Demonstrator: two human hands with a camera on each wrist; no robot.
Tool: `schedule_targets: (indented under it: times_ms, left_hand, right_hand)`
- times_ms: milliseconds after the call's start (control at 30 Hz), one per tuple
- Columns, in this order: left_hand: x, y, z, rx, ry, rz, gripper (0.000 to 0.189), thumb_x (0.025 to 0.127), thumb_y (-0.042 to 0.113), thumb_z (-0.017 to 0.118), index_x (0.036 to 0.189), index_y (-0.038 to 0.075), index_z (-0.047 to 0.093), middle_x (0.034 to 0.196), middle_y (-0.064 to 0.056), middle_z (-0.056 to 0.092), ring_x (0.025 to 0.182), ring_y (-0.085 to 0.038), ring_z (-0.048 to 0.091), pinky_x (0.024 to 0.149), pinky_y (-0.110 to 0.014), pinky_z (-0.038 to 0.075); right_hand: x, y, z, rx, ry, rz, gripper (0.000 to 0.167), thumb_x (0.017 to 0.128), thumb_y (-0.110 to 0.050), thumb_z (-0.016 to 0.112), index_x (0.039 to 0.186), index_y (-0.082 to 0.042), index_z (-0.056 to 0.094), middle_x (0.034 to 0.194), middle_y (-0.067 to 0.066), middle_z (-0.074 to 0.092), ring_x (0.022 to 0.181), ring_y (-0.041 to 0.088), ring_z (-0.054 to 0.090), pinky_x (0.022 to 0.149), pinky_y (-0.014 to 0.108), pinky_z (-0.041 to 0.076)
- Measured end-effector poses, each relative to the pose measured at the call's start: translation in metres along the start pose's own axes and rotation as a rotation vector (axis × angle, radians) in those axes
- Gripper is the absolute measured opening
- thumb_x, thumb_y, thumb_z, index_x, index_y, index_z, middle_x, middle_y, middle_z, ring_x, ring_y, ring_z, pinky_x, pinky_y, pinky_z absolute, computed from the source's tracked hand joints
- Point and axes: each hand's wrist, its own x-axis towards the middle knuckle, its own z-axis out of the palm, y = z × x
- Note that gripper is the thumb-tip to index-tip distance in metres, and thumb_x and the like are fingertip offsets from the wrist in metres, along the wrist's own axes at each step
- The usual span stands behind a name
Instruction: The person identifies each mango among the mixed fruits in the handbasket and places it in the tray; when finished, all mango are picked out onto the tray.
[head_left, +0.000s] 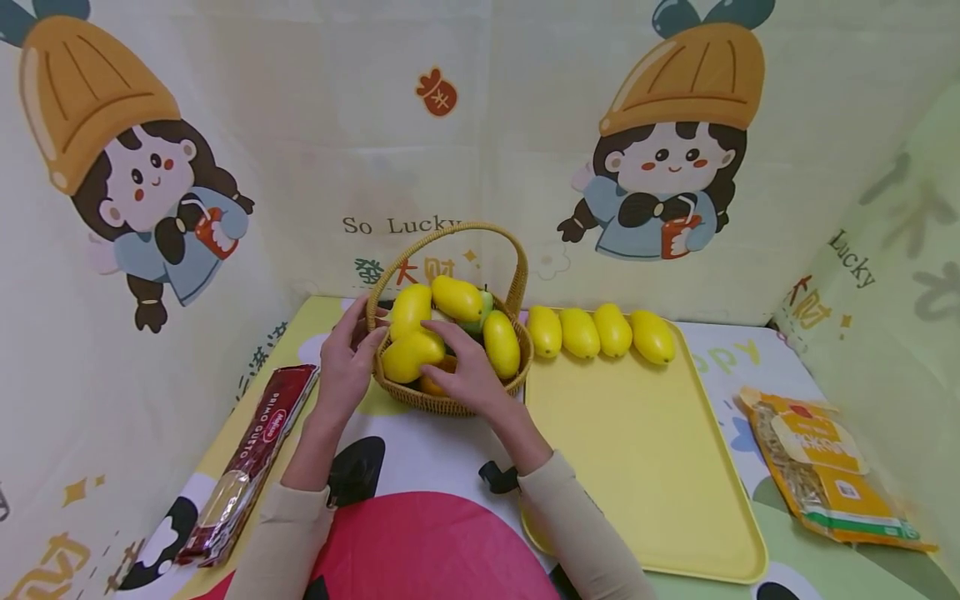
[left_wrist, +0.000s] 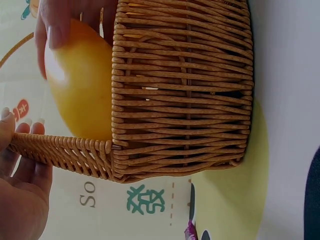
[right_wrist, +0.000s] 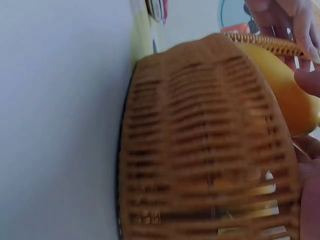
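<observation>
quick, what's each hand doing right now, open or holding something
Left hand: holding the basket handle.
Right hand: holding the front-left yellow mango.

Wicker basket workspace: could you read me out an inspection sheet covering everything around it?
Surface: printed tablecloth, yellow tray at right.
Job's things: wicker basket holds four visible yellow mangoes, plus green fruit and orange fruit; four more mangoes line the tray's far end.
Clutter: Primo Gusto pasta packet left; orange-labelled food bag right.
Hands: left hand grips the handle near its base; right hand holds the front mango.
Cables: nothing seen.
Surroundings: cream sheet walls with cartoon prints.
</observation>
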Motion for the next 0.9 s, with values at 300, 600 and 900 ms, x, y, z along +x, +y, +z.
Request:
schedule_targets:
  times_ms: [300,600,900]
  left_hand:
    - [0.002,-0.004,0.003,-0.008,0.000,0.008,0.052,0.102,0.015,0.054,0.152,0.022,0.039,0.132,-0.009,0.059,0.123,-0.023,0.060,0.102,-0.012,0.047]
    - [0.001,0.002,0.001,0.007,-0.003,-0.001,0.053,0.103,0.015,0.053,0.153,0.019,0.037,0.133,-0.011,0.059,0.123,-0.024,0.060,0.102,-0.011,0.047]
    - [0.008,-0.029,0.002,-0.003,0.012,-0.002,0.055,0.102,0.022,0.056,0.152,0.034,0.037,0.133,-0.003,0.059,0.123,-0.016,0.060,0.103,-0.013,0.047]
  right_hand:
    - [0.004,-0.006,0.010,0.014,-0.046,0.126,0.068,0.088,-0.029,0.075,0.147,-0.025,0.043,0.143,-0.003,0.054,0.119,0.015,0.055,0.105,0.038,0.050]
    - [0.004,-0.003,0.010,0.058,-0.003,0.180,0.061,0.085,-0.031,0.079,0.137,-0.025,0.047,0.132,-0.003,0.057,0.108,0.016,0.058,0.095,0.035,0.054]
    - [0.001,-0.004,0.008,0.096,0.022,0.160,0.056,0.085,-0.032,0.079,0.135,-0.026,0.054,0.135,-0.006,0.058,0.115,0.016,0.056,0.102,0.039,0.051]
